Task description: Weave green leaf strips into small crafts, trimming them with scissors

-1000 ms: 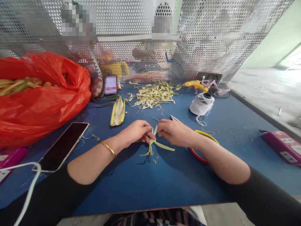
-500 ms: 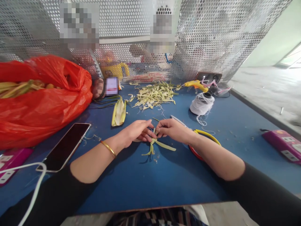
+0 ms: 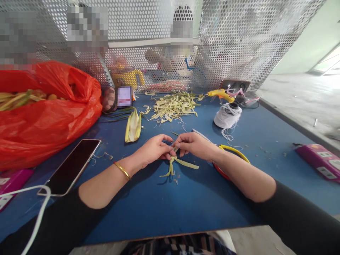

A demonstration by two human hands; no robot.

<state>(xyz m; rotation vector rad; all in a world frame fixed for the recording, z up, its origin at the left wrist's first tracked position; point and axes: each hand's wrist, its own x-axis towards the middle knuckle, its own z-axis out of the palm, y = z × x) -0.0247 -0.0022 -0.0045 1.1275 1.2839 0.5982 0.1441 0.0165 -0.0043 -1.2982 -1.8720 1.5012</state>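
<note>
At the middle of the blue table, a knotted green husk piece (image 3: 171, 164) lies with thin tails toward me and one flat strip pointing right. My left hand (image 3: 158, 148) is closed on its upper end, the fingertips meeting those of my right hand. My right hand (image 3: 188, 143) pinches at the same upper end, thumb and forefinger together. The fingers hide much of the piece's top. Scissors with a yellow and red handle (image 3: 235, 152) lie partly under my right forearm, blades pointing up-left.
Husk scraps (image 3: 174, 106) are heaped at the back, beside a husk leaf (image 3: 133, 126). A thread spool (image 3: 227, 115) and yellow glue gun (image 3: 221, 95) stand right. Left are a red bag (image 3: 50, 131) and phone (image 3: 71, 166). A purple power strip (image 3: 320, 159) lies far right.
My left hand's fingers have curled in and its forefinger has lifted toward my right hand. My right hand has shifted slightly left. The knotted piece has stayed in place.
</note>
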